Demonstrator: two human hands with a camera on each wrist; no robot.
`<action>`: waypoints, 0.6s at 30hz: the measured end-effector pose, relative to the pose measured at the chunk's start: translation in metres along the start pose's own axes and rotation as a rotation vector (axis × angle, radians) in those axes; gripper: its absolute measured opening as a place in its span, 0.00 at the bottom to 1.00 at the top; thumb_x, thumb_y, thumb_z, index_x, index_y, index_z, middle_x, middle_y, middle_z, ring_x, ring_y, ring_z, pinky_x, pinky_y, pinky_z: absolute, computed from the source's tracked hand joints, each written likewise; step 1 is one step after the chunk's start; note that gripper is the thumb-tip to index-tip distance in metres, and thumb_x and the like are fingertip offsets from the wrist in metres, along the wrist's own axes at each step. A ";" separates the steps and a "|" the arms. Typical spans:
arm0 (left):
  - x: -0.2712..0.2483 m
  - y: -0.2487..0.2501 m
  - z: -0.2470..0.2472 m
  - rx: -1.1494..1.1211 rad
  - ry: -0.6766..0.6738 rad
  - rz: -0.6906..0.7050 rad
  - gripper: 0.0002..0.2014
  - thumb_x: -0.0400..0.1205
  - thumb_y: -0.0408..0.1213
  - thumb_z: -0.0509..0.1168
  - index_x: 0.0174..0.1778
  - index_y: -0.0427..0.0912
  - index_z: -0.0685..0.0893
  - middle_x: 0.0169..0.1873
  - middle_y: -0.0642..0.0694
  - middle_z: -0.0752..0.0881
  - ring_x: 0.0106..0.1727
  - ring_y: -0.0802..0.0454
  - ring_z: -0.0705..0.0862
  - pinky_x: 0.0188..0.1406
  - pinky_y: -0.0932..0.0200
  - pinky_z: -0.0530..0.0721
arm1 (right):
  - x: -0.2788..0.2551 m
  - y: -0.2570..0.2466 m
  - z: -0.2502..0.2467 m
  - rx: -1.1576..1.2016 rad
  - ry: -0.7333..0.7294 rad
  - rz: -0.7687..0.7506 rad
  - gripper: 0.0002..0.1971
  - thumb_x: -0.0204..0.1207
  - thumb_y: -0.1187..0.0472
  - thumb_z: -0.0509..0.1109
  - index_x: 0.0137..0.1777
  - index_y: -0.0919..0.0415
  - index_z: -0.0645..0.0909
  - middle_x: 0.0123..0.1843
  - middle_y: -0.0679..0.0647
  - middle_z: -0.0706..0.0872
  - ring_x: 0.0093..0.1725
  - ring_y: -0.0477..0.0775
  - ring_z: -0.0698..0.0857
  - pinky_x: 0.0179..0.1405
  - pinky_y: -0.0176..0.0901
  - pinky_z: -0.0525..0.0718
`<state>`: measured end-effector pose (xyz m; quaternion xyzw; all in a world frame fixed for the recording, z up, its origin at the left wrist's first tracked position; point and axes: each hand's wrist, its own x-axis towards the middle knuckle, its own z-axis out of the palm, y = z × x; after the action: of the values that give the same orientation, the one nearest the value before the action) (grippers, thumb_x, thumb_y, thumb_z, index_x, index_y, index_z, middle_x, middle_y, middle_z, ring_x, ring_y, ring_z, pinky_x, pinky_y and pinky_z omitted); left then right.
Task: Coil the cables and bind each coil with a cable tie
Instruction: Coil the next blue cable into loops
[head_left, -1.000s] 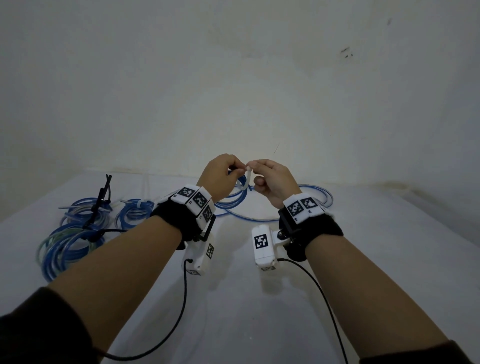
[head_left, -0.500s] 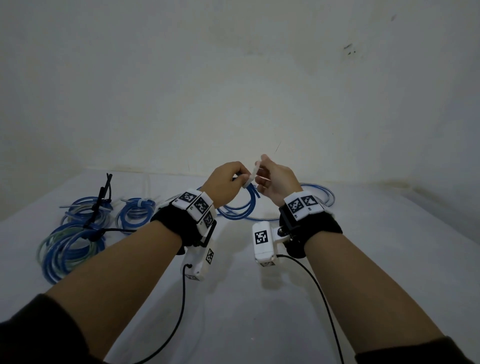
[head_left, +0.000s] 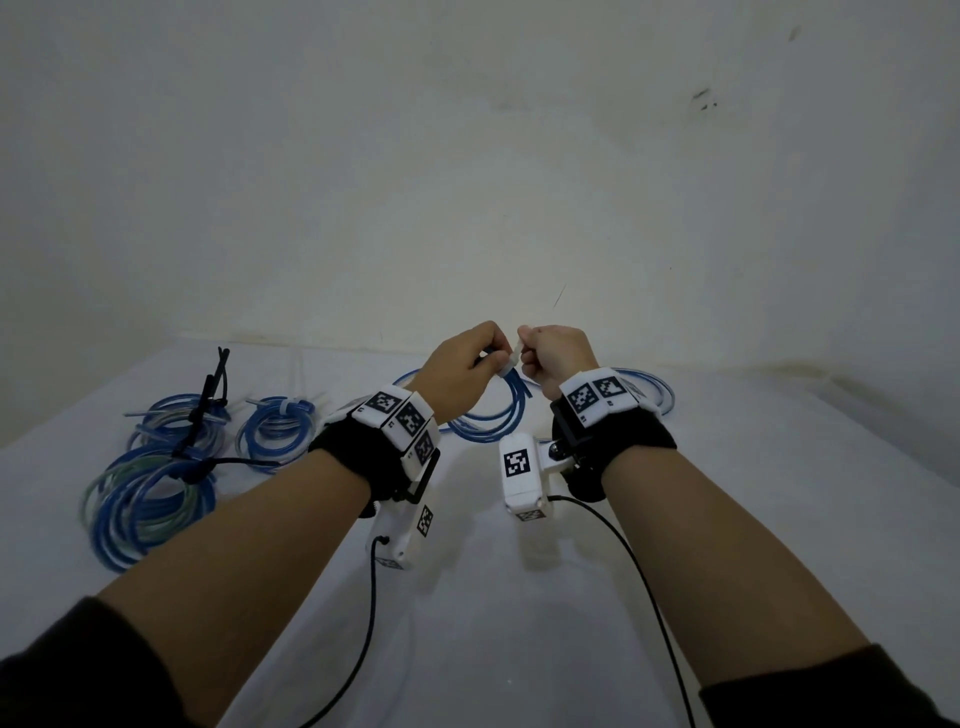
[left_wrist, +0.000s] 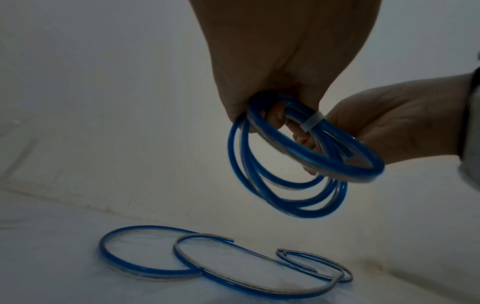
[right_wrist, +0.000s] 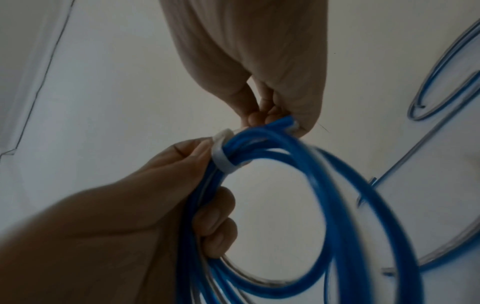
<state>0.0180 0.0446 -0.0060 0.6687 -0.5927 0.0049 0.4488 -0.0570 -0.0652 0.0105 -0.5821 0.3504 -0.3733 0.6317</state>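
Cinching was the step in hand, judging by the pose: both hands were raised above the white table (head_left: 467, 597), close together, with a blue cable coil (left_wrist: 298, 164) hanging between them and a white cable tie (left_wrist: 311, 122) already wrapped around its bundled strands. Left hand (head_left: 460, 371) had fingers curled round the coil just beside the tie, pinching at the band. Right hand (head_left: 558, 358) was closed in a pinch right at the tie, likely on the tail, though the tail itself was too small to make out. Next move probably calls for a steady pull on the tail while the left hand braces the coil, keeping strands bunched so none slips out of the loop. Coil looked like several loops of glossy blue tubing with a pale stripe, springy, loops slightly splayed at the bottom, motion-blurred in both wrist views. Farther off, to the left on the table, three bound coils (head_left: 150, 493) lay near each other, one with a white tie, others with black ties sticking up. Beyond the hands, loose blue cable (left_wrist: 207, 267) lay uncoiled near the wall (head_left: 467, 156), so more work remained.
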 end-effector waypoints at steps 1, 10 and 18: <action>-0.001 0.002 0.000 -0.001 -0.002 0.008 0.06 0.84 0.31 0.57 0.43 0.42 0.75 0.32 0.58 0.77 0.28 0.68 0.73 0.30 0.75 0.68 | 0.001 -0.001 0.000 -0.009 0.008 0.005 0.13 0.79 0.69 0.66 0.31 0.66 0.75 0.27 0.57 0.73 0.23 0.50 0.69 0.18 0.36 0.68; -0.002 0.005 0.000 0.074 -0.009 0.015 0.06 0.85 0.32 0.55 0.44 0.41 0.75 0.31 0.58 0.75 0.31 0.61 0.70 0.31 0.74 0.67 | 0.007 -0.005 0.001 -0.054 0.050 0.047 0.15 0.77 0.70 0.68 0.28 0.67 0.74 0.25 0.58 0.73 0.23 0.51 0.68 0.24 0.40 0.67; -0.003 0.002 -0.006 -0.012 0.092 -0.061 0.06 0.85 0.34 0.58 0.43 0.41 0.78 0.34 0.52 0.81 0.30 0.61 0.72 0.30 0.75 0.69 | -0.002 -0.004 0.006 -0.259 0.128 -0.250 0.10 0.77 0.59 0.69 0.41 0.66 0.80 0.36 0.57 0.84 0.33 0.54 0.80 0.42 0.49 0.80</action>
<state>0.0184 0.0508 -0.0030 0.6829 -0.5509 0.0183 0.4794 -0.0531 -0.0604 0.0154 -0.6725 0.3602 -0.4369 0.4766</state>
